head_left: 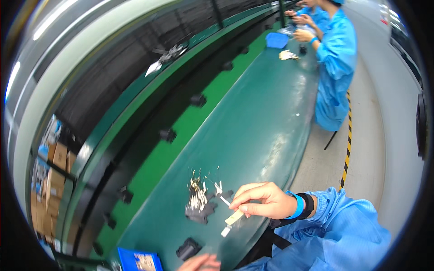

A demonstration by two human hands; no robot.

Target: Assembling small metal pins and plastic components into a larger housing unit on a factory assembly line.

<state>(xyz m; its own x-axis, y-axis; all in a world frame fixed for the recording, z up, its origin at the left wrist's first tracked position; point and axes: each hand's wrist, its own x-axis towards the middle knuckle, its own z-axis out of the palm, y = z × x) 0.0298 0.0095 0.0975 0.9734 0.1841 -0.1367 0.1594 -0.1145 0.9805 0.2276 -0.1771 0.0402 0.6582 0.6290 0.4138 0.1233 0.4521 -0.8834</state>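
Note:
My right hand (262,199), with a blue band and a black band at the wrist, is closed in a pinch on a thin white stick (224,200). Just under its fingertips is a pale yellow strip (234,217); whether the hand holds it too, I cannot tell. A small white piece (226,231) lies beside the strip. At the lower edge my left hand (201,263) shows in part, fingers stretched out and nothing seen in them, near a black molded part (188,249). Left of my right hand lies a pile of small pale, dark-tipped sticks (197,197) on a dark cloth-like piece (201,214).
A blue bin (140,260) with pale pieces stands at the lower left of the green table (253,131). Several black parts (197,100) sit along the bright green strip (181,135). Two co-workers in blue (337,54) stand at the far end by another blue bin (276,40).

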